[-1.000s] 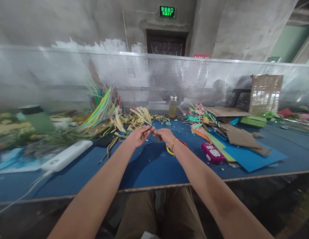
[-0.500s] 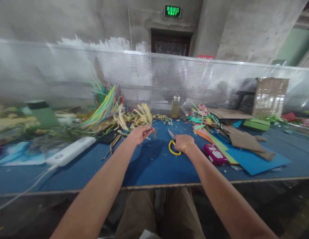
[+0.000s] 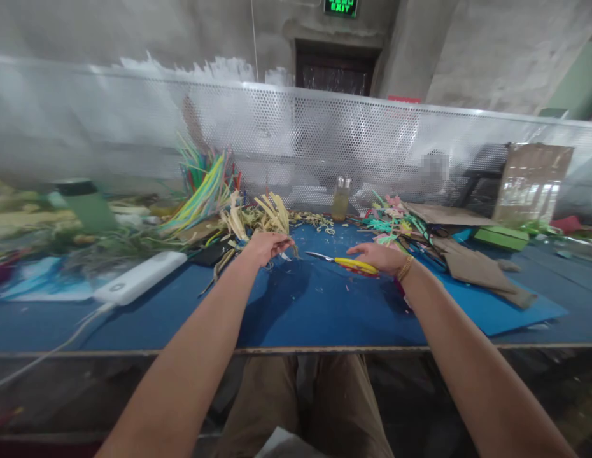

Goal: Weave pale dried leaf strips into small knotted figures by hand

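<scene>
My left hand (image 3: 272, 248) is closed, its fingertips pinching the lower end of a bunch of pale dried strips (image 3: 275, 215) that fans out above the hand. Thin brownish ends show beside the fingertips. To the right, my right hand (image 3: 379, 257) has its fingers stretched out, and a gold bracelet circles the wrist. Scissors (image 3: 356, 264) with yellow and red handles are just below those fingers, blades pointing left. Whether the fingers still touch the handles I cannot tell. More pale dried strips (image 3: 236, 219) are heaped behind my left hand.
A white power strip (image 3: 140, 278) with a cord and a green bottle (image 3: 88, 207) are on the left. Colourful strands (image 3: 205, 194) stand behind. A glass bottle (image 3: 341, 198) is at the back. Blue sheets (image 3: 496, 312) and brown cardboard (image 3: 482, 270) lie right. A perforated metal screen (image 3: 258, 127) borders the table.
My right hand has moved right and its fingers have loosened from the scissors, which now lie turned with the blades pointing left. My left hand keeps its pinch on the strips.
</scene>
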Demonstrator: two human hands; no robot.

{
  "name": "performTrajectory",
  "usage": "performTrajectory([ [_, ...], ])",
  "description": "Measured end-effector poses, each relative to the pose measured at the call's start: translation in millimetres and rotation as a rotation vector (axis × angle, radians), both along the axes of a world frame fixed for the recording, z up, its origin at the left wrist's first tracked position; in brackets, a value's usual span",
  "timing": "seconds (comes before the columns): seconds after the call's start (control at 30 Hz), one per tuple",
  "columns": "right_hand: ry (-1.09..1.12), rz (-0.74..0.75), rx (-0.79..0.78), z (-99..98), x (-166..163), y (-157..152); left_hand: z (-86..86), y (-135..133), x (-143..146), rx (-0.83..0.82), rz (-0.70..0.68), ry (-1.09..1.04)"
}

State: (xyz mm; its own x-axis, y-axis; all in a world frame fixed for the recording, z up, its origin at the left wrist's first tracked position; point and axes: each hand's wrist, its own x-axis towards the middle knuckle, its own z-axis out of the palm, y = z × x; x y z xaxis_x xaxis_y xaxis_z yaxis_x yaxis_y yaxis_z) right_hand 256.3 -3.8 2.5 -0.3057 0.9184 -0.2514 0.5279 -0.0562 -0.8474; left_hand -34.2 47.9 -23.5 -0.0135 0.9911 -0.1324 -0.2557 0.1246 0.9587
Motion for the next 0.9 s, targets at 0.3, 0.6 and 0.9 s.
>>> performTrajectory([
  [0.3,0.625,0.295,-0.232,-7.9,-33.8,-22.8,-3.2,1.5,0.0,0.046,-0.008,0.027],
  [0.6,0.372,0.132,-0.217,-7.8,-28.8,11.5,-14.4,11.6,7.7,0.099,-0.029,0.041],
  [0.9,0.212,0.124,-0.145,-20.8,-28.6,17.7,-16.0,14.6,8.5,0.114,-0.035,0.056],
])
